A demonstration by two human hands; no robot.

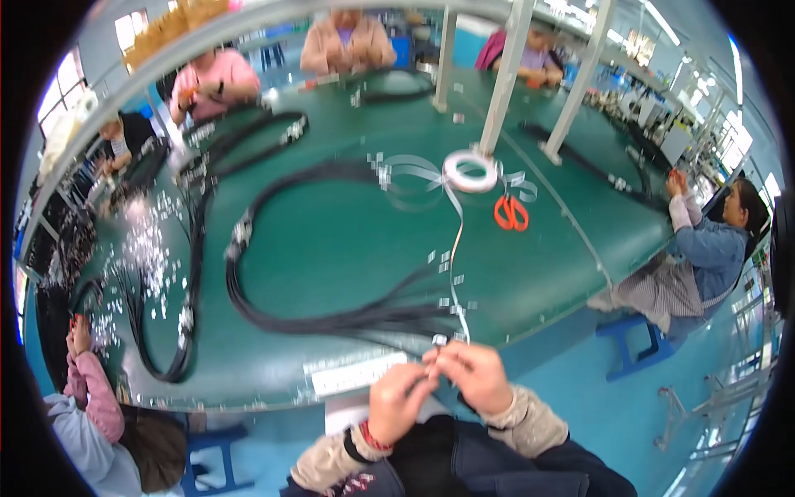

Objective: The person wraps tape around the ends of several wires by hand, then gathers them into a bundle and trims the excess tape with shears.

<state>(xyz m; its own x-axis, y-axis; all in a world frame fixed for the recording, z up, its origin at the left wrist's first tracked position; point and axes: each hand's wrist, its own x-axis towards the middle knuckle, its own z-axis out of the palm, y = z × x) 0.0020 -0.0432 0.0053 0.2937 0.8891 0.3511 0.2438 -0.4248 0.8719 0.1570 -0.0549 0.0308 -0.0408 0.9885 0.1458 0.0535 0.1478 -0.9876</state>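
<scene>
At the table's near edge, my left hand (400, 402) and my right hand (476, 377) meet with fingertips pinched together. Between them is the end of a thin black cable, mostly hidden by the fingers, with a small white tag (439, 340) just beyond. That end belongs to a bundle of black cables (273, 316), which curves left and back in a wide U and is bound with clear wrap (241, 231). Its near ends fan out toward my hands, several carrying white tags. A narrow white tape strip (455, 282) runs from a white tape roll (471, 171) down to beside my right hand.
Orange-handled scissors (511, 214) lie near the roll on the green table (373, 248). More black cable bundles (192, 273) and scattered white pieces (153, 257) occupy the left. Pale posts (507, 79) rise from the table. Several people work around it; blue stools (633, 344) stand beside it.
</scene>
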